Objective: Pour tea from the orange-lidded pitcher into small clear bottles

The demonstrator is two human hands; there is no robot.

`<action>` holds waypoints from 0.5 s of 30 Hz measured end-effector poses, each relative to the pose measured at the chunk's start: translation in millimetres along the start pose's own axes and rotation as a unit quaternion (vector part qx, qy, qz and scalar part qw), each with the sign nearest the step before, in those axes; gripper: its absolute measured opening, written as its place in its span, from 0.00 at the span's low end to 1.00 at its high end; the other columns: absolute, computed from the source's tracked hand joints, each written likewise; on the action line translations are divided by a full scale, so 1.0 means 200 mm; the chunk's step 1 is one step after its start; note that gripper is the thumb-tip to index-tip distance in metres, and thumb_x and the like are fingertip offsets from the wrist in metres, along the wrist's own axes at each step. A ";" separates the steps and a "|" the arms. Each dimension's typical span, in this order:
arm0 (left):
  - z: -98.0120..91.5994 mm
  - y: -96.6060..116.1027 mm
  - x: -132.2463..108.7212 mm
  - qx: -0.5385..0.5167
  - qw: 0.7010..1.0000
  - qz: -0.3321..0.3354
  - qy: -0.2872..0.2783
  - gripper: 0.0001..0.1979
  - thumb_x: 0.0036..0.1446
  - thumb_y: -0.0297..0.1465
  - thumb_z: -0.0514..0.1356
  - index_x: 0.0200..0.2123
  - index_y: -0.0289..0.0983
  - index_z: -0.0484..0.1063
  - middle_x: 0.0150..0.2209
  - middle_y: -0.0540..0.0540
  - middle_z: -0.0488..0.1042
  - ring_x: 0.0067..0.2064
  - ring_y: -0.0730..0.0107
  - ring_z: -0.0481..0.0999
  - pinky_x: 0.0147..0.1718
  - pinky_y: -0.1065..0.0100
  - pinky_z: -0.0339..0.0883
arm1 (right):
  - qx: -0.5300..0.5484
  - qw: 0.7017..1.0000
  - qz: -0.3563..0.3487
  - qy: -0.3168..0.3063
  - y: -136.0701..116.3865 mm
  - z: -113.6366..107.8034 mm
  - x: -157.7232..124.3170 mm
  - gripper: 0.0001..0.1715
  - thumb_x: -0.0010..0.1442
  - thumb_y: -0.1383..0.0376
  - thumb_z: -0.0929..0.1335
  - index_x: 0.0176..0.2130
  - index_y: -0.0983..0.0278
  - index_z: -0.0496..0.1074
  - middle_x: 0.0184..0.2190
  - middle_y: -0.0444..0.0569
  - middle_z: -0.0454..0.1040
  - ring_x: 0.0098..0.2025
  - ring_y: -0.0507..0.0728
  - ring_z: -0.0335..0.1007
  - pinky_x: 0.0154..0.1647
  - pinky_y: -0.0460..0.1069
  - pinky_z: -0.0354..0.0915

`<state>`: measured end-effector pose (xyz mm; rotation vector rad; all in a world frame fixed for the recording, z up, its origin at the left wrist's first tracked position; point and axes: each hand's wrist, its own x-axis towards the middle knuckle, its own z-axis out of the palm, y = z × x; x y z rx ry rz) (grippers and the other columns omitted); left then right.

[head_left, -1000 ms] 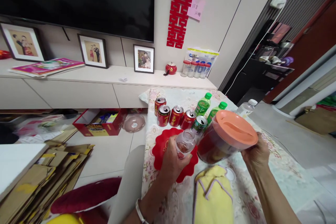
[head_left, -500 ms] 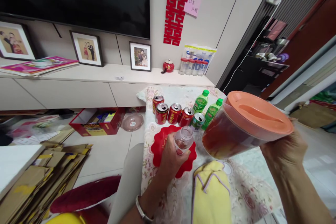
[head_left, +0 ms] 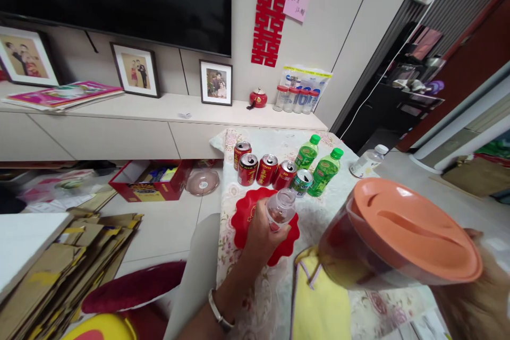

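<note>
My left hand [head_left: 265, 231] wraps round a clear bottle [head_left: 281, 206] without a cap, held over a scalloped red tray [head_left: 244, 211]. Little or no liquid shows inside it. On the right, my right hand [head_left: 474, 281] grips a large clear pitcher [head_left: 358, 255] from its far side, its fingers partly hidden. The pitcher has an orange lid [head_left: 414, 228] and holds reddish-brown liquid; it tilts over a yellow cloth [head_left: 321, 303]. Behind the tray stand several red cans [head_left: 266, 170], a green can [head_left: 302, 183] and two green-capped bottles [head_left: 324, 172].
A white-capped clear bottle [head_left: 368, 162] stands at the table's right edge. A flowered cloth covers the table [head_left: 229, 234]. On the floor to the left lie flattened cardboard [head_left: 75, 255] and an open red box [head_left: 147, 183]. Small red-lidded jars [head_left: 295, 100] line the cabinet.
The pitcher in my right hand has moved down and to the right, uncovering the white-capped bottle behind it. My left hand keeps the clear bottle over the tray.
</note>
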<state>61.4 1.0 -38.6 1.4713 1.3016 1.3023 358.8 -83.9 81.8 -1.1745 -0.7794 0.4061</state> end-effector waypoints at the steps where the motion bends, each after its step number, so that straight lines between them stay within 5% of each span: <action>1: 0.00 0.00 0.00 0.000 1.000 -0.001 -0.001 0.30 0.42 0.30 0.69 0.51 0.40 0.67 0.45 0.43 0.79 0.44 0.53 0.83 0.46 0.54 0.78 | -0.009 1.000 0.015 0.004 0.01 -0.01 -0.02 0.16 0.50 0.51 0.77 0.24 0.56 0.74 0.24 0.47 0.75 0.21 0.58 0.67 0.26 0.60 0.70; 6: 0.00 0.00 0.00 0.005 1.000 -0.002 -0.006 0.30 0.43 0.31 0.68 0.51 0.40 0.67 0.43 0.43 0.79 0.43 0.52 0.83 0.45 0.55 0.78 | -0.036 0.997 0.060 -0.045 0.05 0.03 -0.11 0.21 0.43 0.47 0.79 0.21 0.58 0.73 0.15 0.43 0.61 0.15 0.53 0.55 0.11 0.51 0.52; 15: -0.01 0.02 -0.01 0.006 1.000 -0.007 -0.013 0.28 0.44 0.30 0.68 0.51 0.39 0.68 0.44 0.42 0.80 0.42 0.55 0.83 0.44 0.56 0.78 | -0.029 0.998 0.004 -0.051 -0.04 0.16 -0.04 0.17 0.45 0.50 0.80 0.22 0.59 0.78 0.16 0.45 0.68 0.16 0.54 0.62 0.13 0.50 0.59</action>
